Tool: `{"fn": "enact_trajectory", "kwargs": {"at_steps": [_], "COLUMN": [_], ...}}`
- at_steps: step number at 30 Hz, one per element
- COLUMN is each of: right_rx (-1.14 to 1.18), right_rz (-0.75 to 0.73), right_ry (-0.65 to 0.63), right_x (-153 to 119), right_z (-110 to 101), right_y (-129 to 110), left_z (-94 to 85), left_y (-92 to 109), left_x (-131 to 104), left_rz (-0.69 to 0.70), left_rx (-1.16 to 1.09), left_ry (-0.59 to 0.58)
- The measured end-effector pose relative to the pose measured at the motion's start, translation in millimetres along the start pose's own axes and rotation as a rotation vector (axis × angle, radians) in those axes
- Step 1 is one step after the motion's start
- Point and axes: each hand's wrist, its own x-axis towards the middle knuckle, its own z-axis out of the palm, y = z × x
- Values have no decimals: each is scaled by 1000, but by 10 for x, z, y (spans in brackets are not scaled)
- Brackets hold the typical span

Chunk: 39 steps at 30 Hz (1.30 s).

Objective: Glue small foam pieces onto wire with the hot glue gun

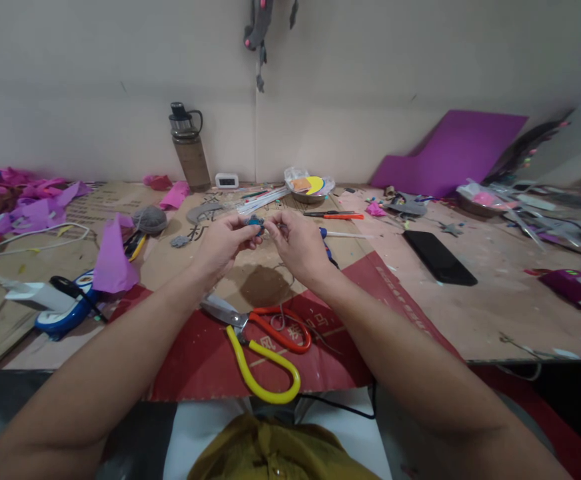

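Above the cardboard, my left hand [225, 245] pinches a small blue-teal piece [255, 223] between thumb and fingers. My right hand [298, 245] meets it from the other side, fingertips pressed together right beside the piece. What the right fingers grip is too small to make out. A thin grey strand [290, 283] shows below the right hand. Scissors [258, 343] with one red and one yellow handle lie under my wrists on the red part of the cardboard [190, 367].
A ball of grey yarn [149, 220], purple foam scraps [114, 257] and a blue tape dispenser [65, 317] lie to the left. A tall bottle [189, 153] stands at the wall. On the right are a black phone [439, 257] and orange-handled pliers [338, 215].
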Motion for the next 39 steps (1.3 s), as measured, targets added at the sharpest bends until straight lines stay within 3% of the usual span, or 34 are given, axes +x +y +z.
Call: {"fn": "enact_trajectory", "kwargs": {"at_steps": [15,26,39], "right_rx": [111,482,651], "right_rz": [-56,197,301], "right_ry": [23,-31,-70], "right_x": [-7,20,73], "right_z": [-43,55,115], "right_y": [-26,36,98], "left_z": [13,-25,1], "left_y": [17,-68,-40], "left_x": [2,39,-14], "left_rz": [5,73,66], "left_rx": [13,68,92], "left_ry": [26,15,32]}}
